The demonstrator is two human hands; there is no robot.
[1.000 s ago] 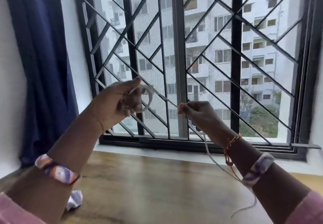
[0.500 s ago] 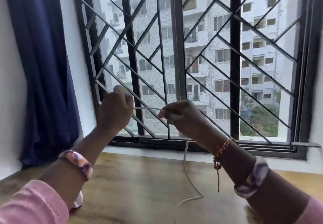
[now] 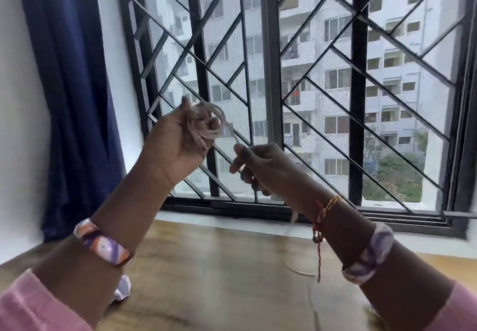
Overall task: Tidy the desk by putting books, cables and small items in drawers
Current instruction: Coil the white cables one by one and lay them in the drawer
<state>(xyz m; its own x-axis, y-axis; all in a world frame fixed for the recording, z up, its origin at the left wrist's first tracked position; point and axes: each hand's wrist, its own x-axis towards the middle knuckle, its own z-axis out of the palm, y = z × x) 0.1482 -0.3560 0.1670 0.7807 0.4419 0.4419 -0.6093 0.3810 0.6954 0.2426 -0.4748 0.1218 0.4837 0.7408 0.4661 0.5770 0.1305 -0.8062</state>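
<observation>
A thin white cable (image 3: 210,121) is wound in loops around the fingers of my left hand (image 3: 175,145), which is raised in front of the window. My right hand (image 3: 260,168) sits just right of and below it, pinching the cable's free strand. From that hand the strand hangs down past my wrist, and its loose end curls on the wooden desk (image 3: 219,279). Both hands are held above the desk, close together.
A black window grille (image 3: 268,85) fills the background behind the hands. A dark blue curtain (image 3: 69,85) hangs at the left. A small white and purple item (image 3: 122,289) lies on the desk under my left forearm.
My left hand has risen and turned, with more loops of cable now around its fingers. The strand between the two hands is shorter, and less cable lies on the desk.
</observation>
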